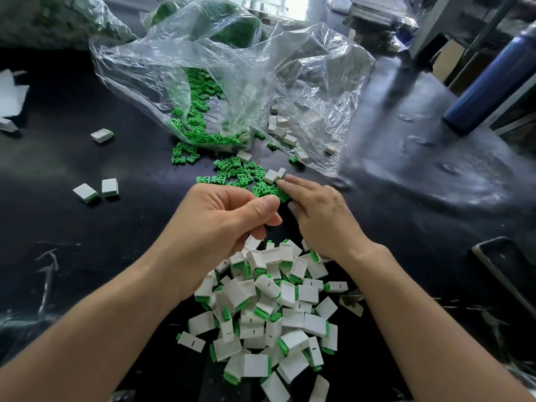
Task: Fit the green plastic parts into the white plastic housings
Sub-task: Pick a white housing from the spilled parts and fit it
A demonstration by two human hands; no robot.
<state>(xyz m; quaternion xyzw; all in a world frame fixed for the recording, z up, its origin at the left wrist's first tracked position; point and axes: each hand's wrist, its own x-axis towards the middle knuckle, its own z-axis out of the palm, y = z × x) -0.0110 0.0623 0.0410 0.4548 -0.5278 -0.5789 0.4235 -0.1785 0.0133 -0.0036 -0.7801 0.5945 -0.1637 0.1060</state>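
Note:
Loose green parts [240, 172] lie scattered on the dark table, spilling from a clear bag [203, 123]. Two empty white housings [274, 174] sit at the far edge of this scatter. My right hand [322, 219] reaches forward with fairly straight fingers, its fingertips resting on the green parts right beside those housings. My left hand [223, 219] hovers over a pile of white housings with green parts fitted [269, 309], fingers curled and thumb against the fingertips. A white housing [251, 242] shows just under those fingers; whether it is held is hidden.
A second clear bag [313, 91] with a few white housings lies at the back right. Stray fitted pieces lie at the left [101, 135] [87, 192]. A blue bottle [493, 82] stands far right, white paper [11, 94] far left, a metal frame [507, 274] near right.

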